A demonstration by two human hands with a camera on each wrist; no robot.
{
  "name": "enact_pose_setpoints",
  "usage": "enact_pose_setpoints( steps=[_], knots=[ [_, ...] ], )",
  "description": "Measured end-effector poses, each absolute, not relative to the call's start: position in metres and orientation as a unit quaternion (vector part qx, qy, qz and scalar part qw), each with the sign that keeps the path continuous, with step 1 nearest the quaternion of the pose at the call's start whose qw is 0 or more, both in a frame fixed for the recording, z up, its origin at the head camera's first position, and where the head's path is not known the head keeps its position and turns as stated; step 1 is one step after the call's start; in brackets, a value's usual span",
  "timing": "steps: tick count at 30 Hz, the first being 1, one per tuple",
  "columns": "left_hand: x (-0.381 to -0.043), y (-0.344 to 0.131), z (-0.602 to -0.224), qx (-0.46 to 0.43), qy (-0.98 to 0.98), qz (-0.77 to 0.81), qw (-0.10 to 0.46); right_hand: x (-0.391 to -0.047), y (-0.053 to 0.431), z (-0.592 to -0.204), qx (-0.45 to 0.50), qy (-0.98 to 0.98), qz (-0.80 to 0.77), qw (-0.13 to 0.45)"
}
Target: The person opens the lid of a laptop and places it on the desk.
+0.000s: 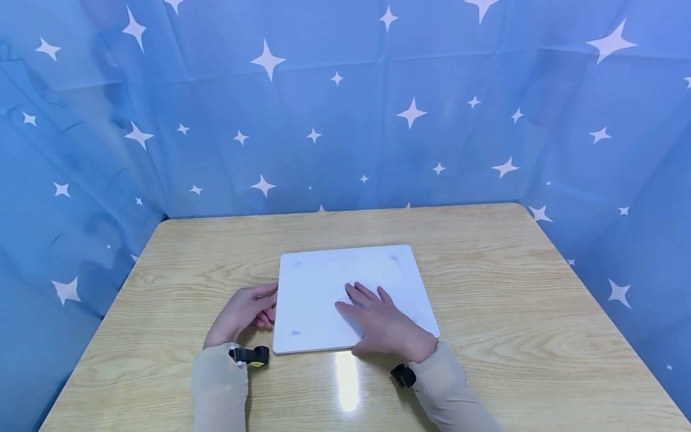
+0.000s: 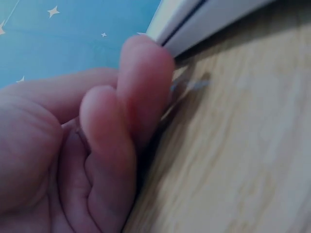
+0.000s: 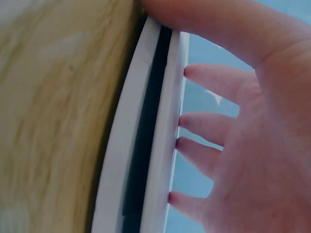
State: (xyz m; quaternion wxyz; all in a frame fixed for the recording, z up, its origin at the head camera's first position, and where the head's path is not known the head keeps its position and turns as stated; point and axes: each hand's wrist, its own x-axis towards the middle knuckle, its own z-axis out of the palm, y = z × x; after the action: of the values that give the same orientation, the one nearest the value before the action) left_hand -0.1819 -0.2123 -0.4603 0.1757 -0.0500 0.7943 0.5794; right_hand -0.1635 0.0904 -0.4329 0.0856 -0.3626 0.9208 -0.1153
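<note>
Both hands steady flat, crosswise board.

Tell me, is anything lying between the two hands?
Yes: the flat white rectangular board on the wooden table. In the head view, the left hand touches its left edge and the right hand rests flat on top.

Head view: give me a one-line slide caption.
Right hand rests flat on a white board on a wooden table; left hand touches the board's left edge.
</note>
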Motion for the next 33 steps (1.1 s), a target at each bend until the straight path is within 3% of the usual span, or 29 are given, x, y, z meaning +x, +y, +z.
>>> enact_pose_setpoints(
  steps=[25,33],
  knots=[
    [-0.178,-0.213,-0.46,-0.057,0.81,0.555,0.181,-0.165,0.093,-0.422,-0.397,0.902,-0.142,0.092],
    [-0.178,-0.211,-0.459,-0.062,0.819,0.541,0.182,-0.163,0.093,-0.418,-0.411,0.899,-0.135,0.067]
  ],
)
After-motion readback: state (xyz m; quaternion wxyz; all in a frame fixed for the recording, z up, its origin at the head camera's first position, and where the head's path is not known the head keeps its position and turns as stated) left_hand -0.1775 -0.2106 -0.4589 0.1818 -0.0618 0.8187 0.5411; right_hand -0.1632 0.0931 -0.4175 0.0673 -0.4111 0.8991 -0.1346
